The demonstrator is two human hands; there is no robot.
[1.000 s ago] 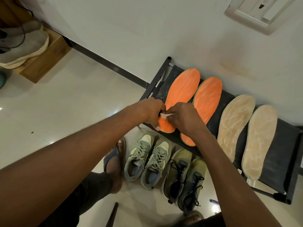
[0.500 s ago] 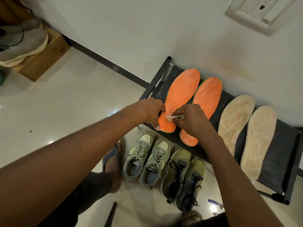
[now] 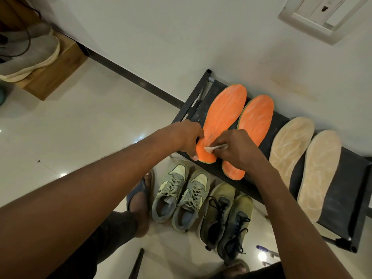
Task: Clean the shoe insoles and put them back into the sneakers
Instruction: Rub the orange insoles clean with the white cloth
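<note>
Two orange insoles lie on a black rack (image 3: 281, 125): the left orange insole (image 3: 225, 109) and the right orange insole (image 3: 256, 117). Two beige insoles (image 3: 290, 143) (image 3: 320, 174) lie to their right. My left hand (image 3: 187, 137) grips the heel edge of the left orange insole. My right hand (image 3: 235, 148) holds a small white brush (image 3: 213, 148), bristles on that insole's heel. On the floor below stand a grey-green pair of sneakers (image 3: 181, 194) and an olive pair with black laces (image 3: 225, 220).
A white wall runs behind the rack, with a switch plate (image 3: 322, 15) at top right. A grey shoe (image 3: 26, 53) sits on a wooden box (image 3: 54, 77) at far left. My foot in a sandal (image 3: 141, 198) stands beside the sneakers. A pen (image 3: 265, 250) lies on the glossy tile.
My right hand has drawn the brush back and forth over the heel of the left orange insole, shifting slightly to the right. My left hand has kept its hold on the heel.
</note>
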